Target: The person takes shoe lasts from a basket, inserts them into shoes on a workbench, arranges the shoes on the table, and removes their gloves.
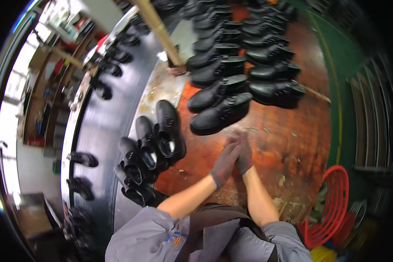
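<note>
My grey shirt [146, 231] is nearest; beyond it my gloved left hand [225, 163] and right hand [245, 153] press together, fingers [242, 134] blurred, so I cannot tell how open they are or whether they hold anything. Just past them on the tabletop [275, 153], the nearest black shoe [218, 115], smooth with eyelets, points its toe left, its long axis slanting up rightward. The red basket [346, 187] holds something unclear.

Two gloved hands [226, 161] press together over a reddish table [273, 153], near black shoes [220, 115].
</note>
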A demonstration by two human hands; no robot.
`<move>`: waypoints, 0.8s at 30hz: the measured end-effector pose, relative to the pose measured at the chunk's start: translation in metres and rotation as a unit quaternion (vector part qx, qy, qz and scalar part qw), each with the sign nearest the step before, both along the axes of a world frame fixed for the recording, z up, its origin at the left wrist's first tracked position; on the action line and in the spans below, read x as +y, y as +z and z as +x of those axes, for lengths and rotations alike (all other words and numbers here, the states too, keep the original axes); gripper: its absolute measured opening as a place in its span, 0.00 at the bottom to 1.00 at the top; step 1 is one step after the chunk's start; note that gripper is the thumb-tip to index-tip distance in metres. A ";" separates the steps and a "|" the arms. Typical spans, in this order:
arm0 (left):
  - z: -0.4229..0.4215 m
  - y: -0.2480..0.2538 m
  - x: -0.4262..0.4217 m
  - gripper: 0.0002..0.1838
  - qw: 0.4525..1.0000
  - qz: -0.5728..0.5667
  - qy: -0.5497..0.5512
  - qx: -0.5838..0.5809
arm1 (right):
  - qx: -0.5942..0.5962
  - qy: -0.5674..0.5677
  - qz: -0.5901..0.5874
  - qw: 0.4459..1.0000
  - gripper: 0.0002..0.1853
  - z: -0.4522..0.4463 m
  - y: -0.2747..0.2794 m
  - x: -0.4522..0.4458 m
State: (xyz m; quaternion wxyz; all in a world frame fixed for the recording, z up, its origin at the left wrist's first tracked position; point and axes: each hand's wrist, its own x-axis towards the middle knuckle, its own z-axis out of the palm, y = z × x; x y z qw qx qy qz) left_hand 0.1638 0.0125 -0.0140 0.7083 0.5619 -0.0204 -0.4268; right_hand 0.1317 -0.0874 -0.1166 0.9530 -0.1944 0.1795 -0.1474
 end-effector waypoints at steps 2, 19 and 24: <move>-0.045 0.021 0.007 0.23 0.979 -0.072 0.002 0.189 | 0.226 0.012 -0.372 0.900 0.20 -0.060 -0.017 0.010; -0.171 0.131 -0.021 0.32 0.644 -0.048 -0.509 -0.569 | 0.353 -0.203 -0.719 0.563 0.27 -0.249 0.156 -0.013; -0.172 0.098 0.026 0.32 0.860 -0.013 -0.503 -0.088 | 0.489 -0.194 -0.678 0.514 0.33 -0.303 0.155 -0.056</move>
